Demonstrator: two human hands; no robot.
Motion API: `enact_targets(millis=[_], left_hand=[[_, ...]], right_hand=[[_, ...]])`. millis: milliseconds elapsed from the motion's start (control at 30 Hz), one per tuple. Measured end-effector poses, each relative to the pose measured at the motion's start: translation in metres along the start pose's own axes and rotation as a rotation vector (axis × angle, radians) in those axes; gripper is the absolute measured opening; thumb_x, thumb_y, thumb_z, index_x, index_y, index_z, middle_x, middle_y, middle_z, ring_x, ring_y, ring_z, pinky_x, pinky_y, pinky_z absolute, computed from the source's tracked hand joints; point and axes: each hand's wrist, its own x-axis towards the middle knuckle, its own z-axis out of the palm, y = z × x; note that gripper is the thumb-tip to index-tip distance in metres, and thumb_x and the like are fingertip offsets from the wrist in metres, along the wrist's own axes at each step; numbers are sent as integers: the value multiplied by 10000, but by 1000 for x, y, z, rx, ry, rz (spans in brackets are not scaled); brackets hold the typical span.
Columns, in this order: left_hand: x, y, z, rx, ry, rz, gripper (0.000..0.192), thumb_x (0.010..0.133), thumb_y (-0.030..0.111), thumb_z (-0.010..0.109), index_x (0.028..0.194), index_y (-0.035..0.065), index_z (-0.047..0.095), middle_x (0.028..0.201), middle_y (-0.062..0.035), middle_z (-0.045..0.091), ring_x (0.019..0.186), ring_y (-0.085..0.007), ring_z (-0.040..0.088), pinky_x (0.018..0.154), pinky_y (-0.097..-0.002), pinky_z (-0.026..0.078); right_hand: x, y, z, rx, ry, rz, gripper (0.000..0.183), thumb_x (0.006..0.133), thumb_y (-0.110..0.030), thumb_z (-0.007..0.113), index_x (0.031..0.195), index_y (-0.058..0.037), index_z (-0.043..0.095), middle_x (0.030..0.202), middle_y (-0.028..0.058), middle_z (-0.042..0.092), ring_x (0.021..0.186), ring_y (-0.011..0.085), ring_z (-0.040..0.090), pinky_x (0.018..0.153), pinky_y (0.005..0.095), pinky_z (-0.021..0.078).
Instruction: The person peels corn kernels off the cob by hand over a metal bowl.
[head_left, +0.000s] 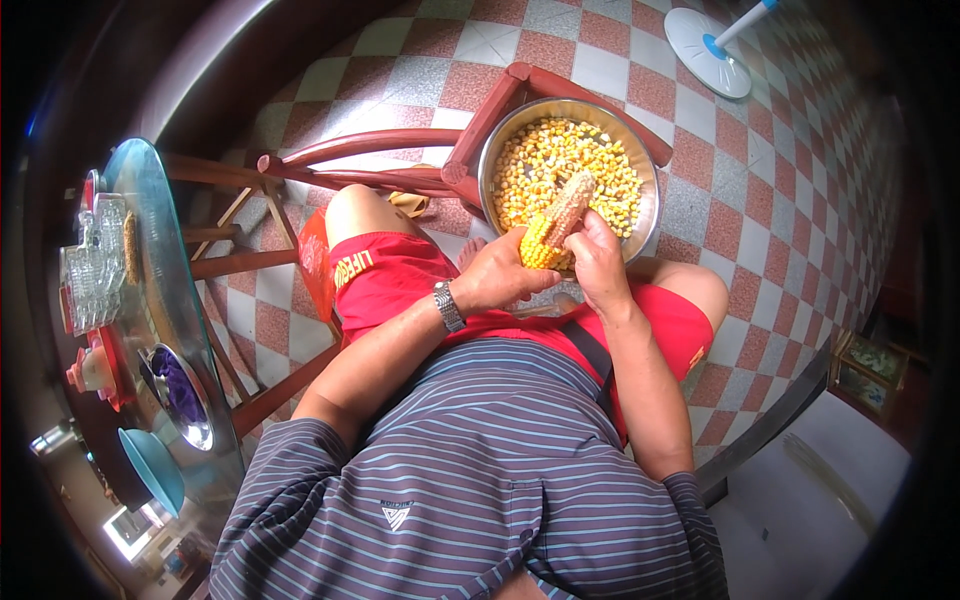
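Note:
My left hand grips the lower end of a partly shelled corn cob. Yellow kernels still cover its near left side, while the far end and right side are bare. My right hand is against the cob's right side with its fingers curled; the thumb and fingers hide part of the near kernels. Beneath the cob, a round stainless steel basin holds many loose yellow corn kernels. The basin rests on a red wooden chair or stool in front of my knees.
To the left, a glass-topped table carries clear glassware, a bare cob, a metal bowl with purple cloth and a turquoise bowl. A red plastic bag hangs by my left knee. A white stand base stands far right.

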Motion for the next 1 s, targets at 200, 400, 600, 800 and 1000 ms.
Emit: enact_targets(millis=[200,400,600,800,1000], left_hand=[[1,-2,-1,-35,-16,-5,518,884,115,795,1325,56,529,890,-10,632,677,-82,592,560,-255,495],[2,-5,-1,-67,-23,38,528,886,112,794,1334,55,520,874,-9,625,668,-81,586,552,-253,489],[2,-3,-1,-19,-11,3,526,885,118,796,1326,52,516,867,-10,625,663,-86,591,545,-259,496],[1,-2,-4,-78,-56,19,468,910,134,765,1300,60,517,867,-30,635,657,-109,604,526,-266,495],[6,-9,-16,-235,-171,-52,414,960,178,714,1303,69,508,874,-49,639,726,-137,628,583,-279,519]], right_hand=[[-3,-6,1,44,-31,46,345,921,46,529,1265,39,564,1165,110,675,1070,168,655,969,320,523],[-6,-8,4,31,-58,50,352,939,7,634,1280,27,550,1162,112,678,1063,171,660,949,323,540],[-3,-3,0,25,-23,69,325,941,-7,659,1253,21,574,1141,104,688,1035,169,670,937,318,549],[-4,-1,-3,18,-35,86,354,942,-4,655,1286,17,574,1182,101,681,1073,167,659,968,318,530],[-3,3,-4,96,-34,73,326,944,4,638,1265,17,588,1168,92,686,1069,165,661,964,320,526]])
